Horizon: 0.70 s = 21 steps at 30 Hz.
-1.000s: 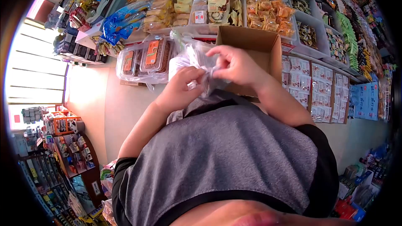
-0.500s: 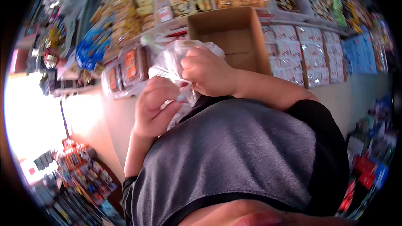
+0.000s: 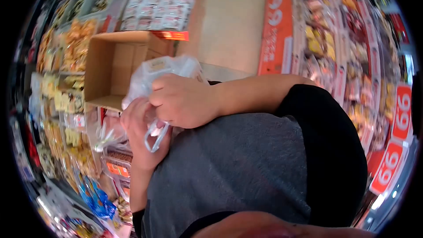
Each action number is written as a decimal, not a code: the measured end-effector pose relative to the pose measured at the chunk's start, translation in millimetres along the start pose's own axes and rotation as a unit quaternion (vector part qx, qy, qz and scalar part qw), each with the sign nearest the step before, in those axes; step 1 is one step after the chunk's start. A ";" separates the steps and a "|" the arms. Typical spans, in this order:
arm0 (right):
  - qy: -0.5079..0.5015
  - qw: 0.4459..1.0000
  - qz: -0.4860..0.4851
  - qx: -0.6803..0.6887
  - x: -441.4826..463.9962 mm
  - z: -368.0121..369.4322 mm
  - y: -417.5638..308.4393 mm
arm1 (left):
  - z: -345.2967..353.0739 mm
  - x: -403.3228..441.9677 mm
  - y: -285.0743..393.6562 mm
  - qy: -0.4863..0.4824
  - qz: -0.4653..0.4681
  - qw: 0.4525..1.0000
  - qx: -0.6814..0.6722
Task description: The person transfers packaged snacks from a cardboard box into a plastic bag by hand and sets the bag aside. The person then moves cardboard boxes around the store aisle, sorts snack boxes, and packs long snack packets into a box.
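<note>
A white, partly see-through plastic bag (image 3: 178, 64) with something inside is held close in front of my chest. My right hand (image 3: 187, 103) is closed in a fist on the gathered top of the bag. Just beside it, my left hand (image 3: 140, 125) has its fingers curled round the bag's neck. A loop of the bag's handle (image 3: 150, 143) hangs over the left palm. What the bag contains is hidden by the plastic and my hands. Behind the bag, to the left, stands an open cardboard box (image 3: 116, 64).
Silvery small packs (image 3: 158, 11) in boxes sit beyond the cardboard box. Clear tubs (image 3: 116, 163) and bagged snacks (image 3: 77, 44) line the left. An orange sign (image 3: 276, 26) borders shelves of packaged goods (image 3: 319, 39) on the right, past a strip of floor (image 3: 233, 22).
My view has turned to the right, so the cardboard box now appears farther left and the right-hand shelves have come into sight. Both hands stay on the bag; a handle loop now shows.
</note>
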State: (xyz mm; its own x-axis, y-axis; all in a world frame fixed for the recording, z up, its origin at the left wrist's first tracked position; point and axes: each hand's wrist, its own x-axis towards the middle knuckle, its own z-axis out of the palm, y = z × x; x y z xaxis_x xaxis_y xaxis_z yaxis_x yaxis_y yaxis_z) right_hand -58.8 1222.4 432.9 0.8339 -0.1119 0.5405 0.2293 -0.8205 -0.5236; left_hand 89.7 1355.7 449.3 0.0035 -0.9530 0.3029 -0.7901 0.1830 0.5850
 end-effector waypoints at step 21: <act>0.482 0.568 0.658 0.112 -399.1 -118.8 32.4 | 293.0 172.4 109.6 -0.301 0.227 0.926 -0.030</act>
State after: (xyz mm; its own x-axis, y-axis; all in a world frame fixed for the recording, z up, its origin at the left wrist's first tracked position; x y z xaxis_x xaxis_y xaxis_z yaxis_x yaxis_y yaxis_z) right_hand -443.8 1173.8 278.4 -0.2801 -0.8886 -0.3633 -0.1250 0.4089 -0.9040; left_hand -175.9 1140.7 345.2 -0.6767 -0.7335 0.0643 -0.5908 0.5930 0.5471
